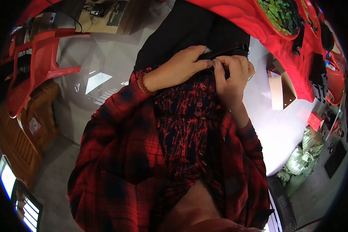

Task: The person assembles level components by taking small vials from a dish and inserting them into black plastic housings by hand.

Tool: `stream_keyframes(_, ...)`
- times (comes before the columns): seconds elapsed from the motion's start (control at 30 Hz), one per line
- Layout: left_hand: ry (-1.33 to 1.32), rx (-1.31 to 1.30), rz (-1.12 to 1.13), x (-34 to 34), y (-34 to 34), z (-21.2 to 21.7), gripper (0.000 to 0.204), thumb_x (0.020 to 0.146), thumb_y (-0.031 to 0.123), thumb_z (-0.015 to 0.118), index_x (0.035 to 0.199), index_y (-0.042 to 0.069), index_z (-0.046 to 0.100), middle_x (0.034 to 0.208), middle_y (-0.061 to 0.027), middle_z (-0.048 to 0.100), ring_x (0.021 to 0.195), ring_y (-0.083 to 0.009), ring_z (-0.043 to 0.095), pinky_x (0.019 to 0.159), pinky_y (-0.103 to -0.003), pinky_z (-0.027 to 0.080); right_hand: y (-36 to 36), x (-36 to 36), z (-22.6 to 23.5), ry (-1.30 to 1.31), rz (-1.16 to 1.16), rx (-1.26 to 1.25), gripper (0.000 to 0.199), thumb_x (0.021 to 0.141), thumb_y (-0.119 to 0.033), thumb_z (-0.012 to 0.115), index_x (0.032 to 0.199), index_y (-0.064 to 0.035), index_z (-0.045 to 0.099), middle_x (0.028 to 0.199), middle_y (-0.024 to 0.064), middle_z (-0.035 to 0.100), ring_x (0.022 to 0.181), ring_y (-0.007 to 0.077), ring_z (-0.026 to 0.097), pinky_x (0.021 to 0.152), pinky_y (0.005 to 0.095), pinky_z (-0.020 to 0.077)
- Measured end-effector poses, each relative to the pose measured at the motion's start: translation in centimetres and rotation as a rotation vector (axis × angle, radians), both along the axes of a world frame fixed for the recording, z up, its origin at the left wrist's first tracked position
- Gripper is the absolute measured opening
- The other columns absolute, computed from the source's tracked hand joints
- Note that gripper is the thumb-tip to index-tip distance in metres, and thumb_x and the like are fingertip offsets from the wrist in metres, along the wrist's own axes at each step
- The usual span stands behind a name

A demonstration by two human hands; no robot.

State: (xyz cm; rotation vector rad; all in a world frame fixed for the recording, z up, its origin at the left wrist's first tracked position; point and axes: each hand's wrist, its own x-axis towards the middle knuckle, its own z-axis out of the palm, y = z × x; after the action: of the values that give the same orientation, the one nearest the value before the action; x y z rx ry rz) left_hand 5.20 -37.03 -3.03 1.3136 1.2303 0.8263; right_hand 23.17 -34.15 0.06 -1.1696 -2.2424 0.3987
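Note:
Both my hands meet over my lap, above dark cloth [174,36]. My left hand [176,69], with a beaded band at the wrist, reaches in from the left, and its thumb points at the fingertips of the other hand. Thumb and index finger of my right hand [234,75] are pinched together at that spot. What lies between the fingertips is too small and too hidden to name. A shiny black piece [239,49] shows just beyond the right knuckles. A bit of something greyish peeks out at the left fingertips.
A red cloth-covered table [255,23] at the far right bears a red basin [299,33] of green and dark pieces. An open cardboard box [282,91] stands below it. Red chair [38,69] and wooden chair [23,143] at left; pale green sack [303,154] at right.

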Motion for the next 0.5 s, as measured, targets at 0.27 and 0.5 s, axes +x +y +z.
stream_keyframes(0.27, -0.234, -0.066, -0.029, -0.4, -0.3, -0.4, 0.022, 0.1, 0.02, 0.056, 0.104, -0.001, 0.056, 0.089, -0.0007, 0.053, 0.082, -0.0072, 0.047, 0.073, -0.024, 0.042, -0.6, -0.5, -0.5, -0.012, 0.008, 0.151, 0.015, 0.08, -0.013, 0.071, 0.093, -0.0113, 0.065, 0.089, 0.0028, 0.057, 0.089, 0.0206, 0.053, 0.088, 0.0386, 0.0316)
stream_keyframes(0.5, -0.398, -0.102, -0.035, 0.0, -0.4, -0.8, 0.022, 0.102, 0.019, 0.053, 0.109, -0.001, 0.059, 0.091, 0.0034, 0.054, 0.085, -0.0041, 0.047, 0.075, -0.021, 0.043, -1.1, -0.5, -1.1, 0.046, -0.082, 0.133, 0.014, 0.079, -0.011, 0.072, 0.091, -0.0112, 0.065, 0.088, 0.0038, 0.056, 0.089, 0.0225, 0.052, 0.086, 0.0377, 0.0321)
